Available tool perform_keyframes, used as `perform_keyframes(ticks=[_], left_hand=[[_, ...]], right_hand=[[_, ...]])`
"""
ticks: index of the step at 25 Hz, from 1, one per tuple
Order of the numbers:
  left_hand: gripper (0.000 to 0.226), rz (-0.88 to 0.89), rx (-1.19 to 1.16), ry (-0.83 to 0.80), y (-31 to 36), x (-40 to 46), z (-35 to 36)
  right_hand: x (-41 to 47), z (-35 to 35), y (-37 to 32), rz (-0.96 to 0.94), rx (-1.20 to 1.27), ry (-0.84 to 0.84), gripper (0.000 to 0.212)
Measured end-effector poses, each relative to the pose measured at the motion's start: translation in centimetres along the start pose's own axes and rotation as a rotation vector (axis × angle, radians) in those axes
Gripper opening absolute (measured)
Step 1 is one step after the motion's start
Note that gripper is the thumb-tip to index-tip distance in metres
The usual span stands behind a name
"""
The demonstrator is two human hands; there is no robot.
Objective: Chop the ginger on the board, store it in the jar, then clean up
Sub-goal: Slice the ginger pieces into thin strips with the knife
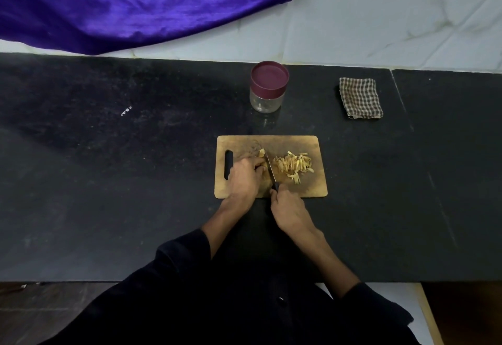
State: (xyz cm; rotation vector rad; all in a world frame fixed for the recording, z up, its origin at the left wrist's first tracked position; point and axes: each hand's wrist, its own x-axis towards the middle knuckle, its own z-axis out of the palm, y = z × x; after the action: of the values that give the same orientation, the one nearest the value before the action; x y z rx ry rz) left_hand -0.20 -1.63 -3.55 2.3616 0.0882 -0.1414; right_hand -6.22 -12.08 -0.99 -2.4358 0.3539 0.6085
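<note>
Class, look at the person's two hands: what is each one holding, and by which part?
The right hand grips the knife by its black handle. The left hand holds the uncut ginger piece down on the board, fingers curled over its near end.

Wooden board [307, 187] flat on counter, pale ginger strips [293, 166] piled right, uncut ginger piece [261, 152] left, lidded jar [268, 90] behind

Left hand [245, 176] covers most of the uncut ginger piece [262, 152]; only its top end shows. Knife [271, 172] handle mostly buried in right hand [289, 210]. Jar [268, 90] contents too small to tell. Purple cloth [130, 5] cut off at top and left frame edges. Table [108, 181] runs off both sides.
</note>
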Motion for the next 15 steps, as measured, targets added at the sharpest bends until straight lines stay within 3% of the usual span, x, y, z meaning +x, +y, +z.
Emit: perform_keyframes(ticks=[8,15], left_hand=[[0.017,-0.050,0.007,-0.021,-0.3,0.3,0.3],[0.015,-0.032,0.004,-0.032,-0.4,0.2,0.2]], right_hand=[[-1.3,0.5,0.2,0.082,-0.048,-0.046,0.029],[-0.8,0.5,0.6,0.105,0.183,0.004,0.031]])
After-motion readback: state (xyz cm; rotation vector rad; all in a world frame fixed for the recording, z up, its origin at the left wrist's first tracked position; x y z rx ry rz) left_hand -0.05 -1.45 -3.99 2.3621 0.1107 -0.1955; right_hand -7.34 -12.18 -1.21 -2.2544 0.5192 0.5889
